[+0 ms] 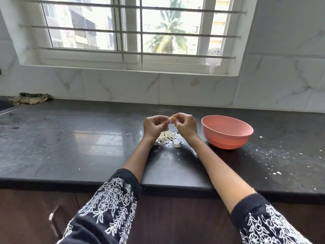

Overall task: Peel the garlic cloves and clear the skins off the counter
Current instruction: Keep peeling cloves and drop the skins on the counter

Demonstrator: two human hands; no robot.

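Left hand point(154, 126): hovering above the counter, fingers curling inward, fingertips pinching the left end of the garlic clove.
Right hand point(185, 125): raised level with the left, fingers curling, thumb and forefinger pinching the right end of the same clove; knuckles facing the camera.
Garlic clove point(171, 119): small and pale, being held in the air between the two sets of fingertips, above the skins; whether any skin is clinging to it cannot be told.
Garlic skins point(168, 137): lying in a loose papery heap on the counter, directly beneath the wrists, with a few shinier scraps at its near right edge.
Counter point(70, 147): dark polished stone, carrying white flecks scattered mostly toward the right.
Bowl point(226, 132): pink, standing upright just right of the right hand, not touching it; its contents are not showing.
Sleeves point(114, 205): dark fabric with white floral embroidery, covering both arms to mid-forearm.
Cloth point(31, 99): striped, lying crumpled at the far left against the wall.
Window point(133, 32): barred, sitting above the tiled backsplash.
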